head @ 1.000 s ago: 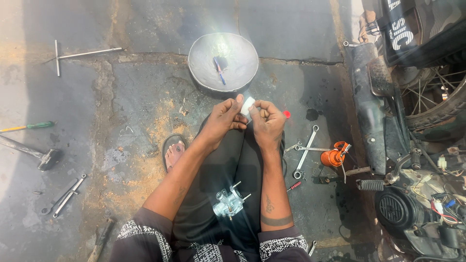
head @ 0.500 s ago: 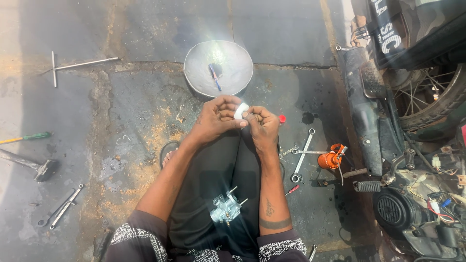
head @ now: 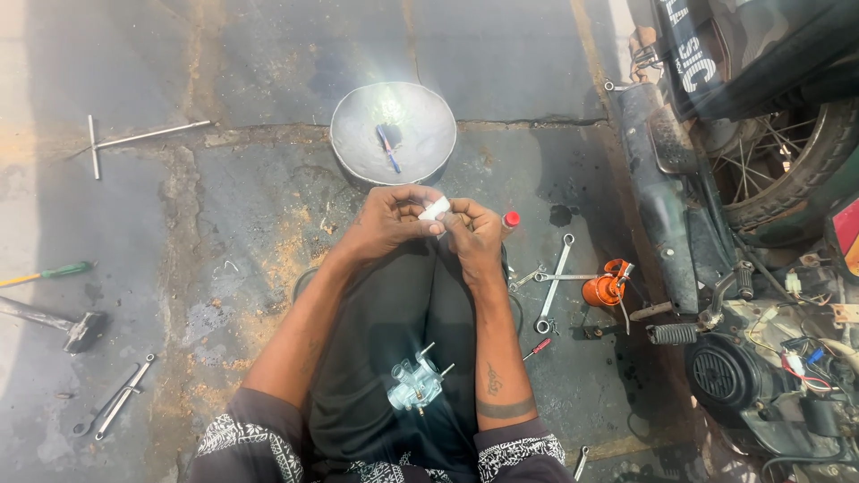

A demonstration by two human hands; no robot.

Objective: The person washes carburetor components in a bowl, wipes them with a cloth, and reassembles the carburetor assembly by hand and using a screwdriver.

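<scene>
My left hand [head: 389,222] and my right hand [head: 474,234] meet in front of me, both pinching a small white piece [head: 434,210] between the fingertips. I sit on the concrete floor with dark trousers on. A metal carburettor [head: 414,386] lies on my lap between my forearms. Just beyond my hands stands a shallow round metal bowl [head: 358,148] with a thin blue-handled tool [head: 388,148] inside.
A motorcycle [head: 752,224] fills the right side. Spanners [head: 555,279] and an orange oil can [head: 605,288] lie beside my right knee, a red-capped item [head: 511,218] near my right hand. On the left are a T-handle wrench [head: 134,139], a green screwdriver [head: 49,273], a hammer [head: 63,324] and more spanners [head: 116,407].
The view shifted slightly. My hands stayed together on the white piece, turning it between the fingertips; nothing else on the floor moved.
</scene>
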